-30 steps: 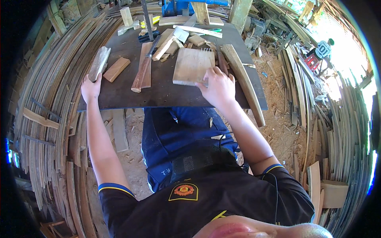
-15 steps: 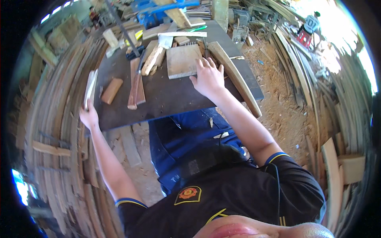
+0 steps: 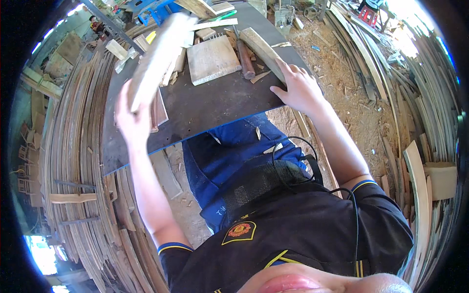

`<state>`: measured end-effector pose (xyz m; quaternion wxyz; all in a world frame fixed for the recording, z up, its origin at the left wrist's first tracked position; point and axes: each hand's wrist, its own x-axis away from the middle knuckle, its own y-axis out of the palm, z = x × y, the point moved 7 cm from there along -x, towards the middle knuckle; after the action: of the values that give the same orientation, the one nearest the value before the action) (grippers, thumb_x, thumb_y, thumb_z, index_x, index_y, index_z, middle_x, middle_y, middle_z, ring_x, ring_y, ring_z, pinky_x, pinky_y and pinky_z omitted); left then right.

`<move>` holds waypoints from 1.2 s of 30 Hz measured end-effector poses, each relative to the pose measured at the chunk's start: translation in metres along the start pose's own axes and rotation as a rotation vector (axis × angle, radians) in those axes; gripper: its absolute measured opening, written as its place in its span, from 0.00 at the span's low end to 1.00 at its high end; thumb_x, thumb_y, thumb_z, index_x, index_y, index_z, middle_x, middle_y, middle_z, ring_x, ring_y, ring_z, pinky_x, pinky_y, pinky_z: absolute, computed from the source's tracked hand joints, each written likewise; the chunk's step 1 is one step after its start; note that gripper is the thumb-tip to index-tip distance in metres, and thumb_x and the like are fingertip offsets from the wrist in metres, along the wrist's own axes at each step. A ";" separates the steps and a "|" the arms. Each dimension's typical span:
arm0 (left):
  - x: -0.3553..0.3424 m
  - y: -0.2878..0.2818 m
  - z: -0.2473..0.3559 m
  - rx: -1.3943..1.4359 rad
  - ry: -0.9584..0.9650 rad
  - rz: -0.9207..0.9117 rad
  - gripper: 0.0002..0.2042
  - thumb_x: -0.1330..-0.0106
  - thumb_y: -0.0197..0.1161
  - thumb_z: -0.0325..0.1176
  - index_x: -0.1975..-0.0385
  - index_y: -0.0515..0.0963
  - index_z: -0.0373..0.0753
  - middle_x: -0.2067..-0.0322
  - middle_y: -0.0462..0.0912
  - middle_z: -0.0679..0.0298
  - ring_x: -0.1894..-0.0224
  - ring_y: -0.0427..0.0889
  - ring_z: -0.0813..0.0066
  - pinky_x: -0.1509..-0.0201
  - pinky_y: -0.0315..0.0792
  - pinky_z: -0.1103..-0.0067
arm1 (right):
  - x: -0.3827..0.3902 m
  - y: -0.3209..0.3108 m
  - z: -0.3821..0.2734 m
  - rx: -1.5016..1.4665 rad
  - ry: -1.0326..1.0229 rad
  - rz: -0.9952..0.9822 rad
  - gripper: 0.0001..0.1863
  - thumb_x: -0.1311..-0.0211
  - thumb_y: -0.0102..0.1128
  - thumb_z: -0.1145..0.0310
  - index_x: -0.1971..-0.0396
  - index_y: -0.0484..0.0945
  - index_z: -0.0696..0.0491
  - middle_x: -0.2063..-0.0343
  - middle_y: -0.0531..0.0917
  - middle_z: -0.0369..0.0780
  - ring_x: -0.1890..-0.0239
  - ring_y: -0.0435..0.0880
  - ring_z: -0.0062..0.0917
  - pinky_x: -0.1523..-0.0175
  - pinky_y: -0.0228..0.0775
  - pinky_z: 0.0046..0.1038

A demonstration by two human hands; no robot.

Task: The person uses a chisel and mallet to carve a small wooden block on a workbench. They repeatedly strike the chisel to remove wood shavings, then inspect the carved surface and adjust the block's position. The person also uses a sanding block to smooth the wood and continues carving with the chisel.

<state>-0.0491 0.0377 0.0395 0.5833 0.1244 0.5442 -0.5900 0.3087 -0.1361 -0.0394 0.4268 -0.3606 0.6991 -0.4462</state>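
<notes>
In my left hand [image 3: 131, 117] is a long pale wooden board [image 3: 159, 58], tilted up over the table's left side and smeared by motion. Fingers and thumb close around its lower end. My right hand [image 3: 302, 90] is at the table's right edge, its fingers over the near part of a long curved piece of wood [image 3: 264, 51], thumb on the other side; the hand hides that end. Between the hands lies a flat square wooden block [image 3: 212, 58]. Beside it is a tool with a round brown wooden handle [image 3: 245, 61]. A reddish wooden piece [image 3: 159, 112] is partly hidden behind my left hand.
The dark table [image 3: 205, 105] has wood scraps and a green-handled tool [image 3: 227, 15] at its far side. Long planks stand stacked at left [image 3: 78, 146] and right [image 3: 415, 117]. Shavings cover the floor [image 3: 337, 73]. A dark cable [image 3: 354, 229] hangs across my shirt.
My left hand has lifted the pale board and swung it right over the table. My right hand has moved from beside the square block to the curved piece of wood.
</notes>
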 end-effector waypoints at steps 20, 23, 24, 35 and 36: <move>-0.003 0.121 -0.008 0.038 -0.078 -0.253 0.33 0.37 0.71 0.50 0.36 0.73 0.37 0.43 0.79 0.46 0.40 0.80 0.53 0.36 0.72 0.67 | -0.002 0.003 -0.006 0.009 -0.021 -0.031 0.41 0.37 0.65 0.53 0.27 0.59 0.52 0.44 0.78 0.52 0.39 0.76 0.48 0.37 0.70 0.47; -0.004 0.111 0.002 0.028 -0.137 -0.200 0.30 0.36 0.71 0.48 0.38 0.75 0.37 0.43 0.80 0.50 0.49 0.85 0.66 0.47 0.76 0.75 | -0.003 -0.001 -0.006 0.031 -0.021 -0.071 0.42 0.37 0.65 0.52 0.28 0.59 0.52 0.42 0.76 0.53 0.38 0.75 0.48 0.36 0.69 0.49; 0.003 0.101 -0.003 0.119 -0.274 -0.191 0.29 0.35 0.70 0.47 0.39 0.76 0.35 0.45 0.81 0.50 0.49 0.85 0.65 0.45 0.77 0.74 | -0.004 -0.002 -0.005 0.039 -0.022 -0.076 0.42 0.37 0.65 0.52 0.28 0.59 0.53 0.41 0.75 0.54 0.38 0.75 0.49 0.36 0.69 0.49; 0.106 -0.055 0.015 0.704 -0.459 0.037 0.29 0.27 0.60 0.46 0.39 0.72 0.23 0.41 0.78 0.48 0.37 0.77 0.61 0.30 0.66 0.68 | -0.128 0.028 -0.101 0.014 -0.583 -0.152 0.14 0.37 0.62 0.67 0.53 0.82 0.54 0.58 0.85 0.48 0.54 0.85 0.42 0.44 0.76 0.38; 0.110 -0.059 0.024 0.652 -0.439 0.009 0.31 0.27 0.61 0.48 0.38 0.72 0.23 0.41 0.78 0.48 0.38 0.77 0.60 0.30 0.66 0.68 | -0.137 0.045 -0.107 0.074 -0.591 -0.291 0.12 0.37 0.63 0.69 0.55 0.83 0.54 0.60 0.85 0.47 0.55 0.85 0.41 0.45 0.76 0.37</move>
<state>-0.1174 -0.0583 -0.0082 0.6185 0.1761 0.1900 -0.7418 0.2559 0.0349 -0.0182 0.5557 -0.5547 0.4695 -0.4039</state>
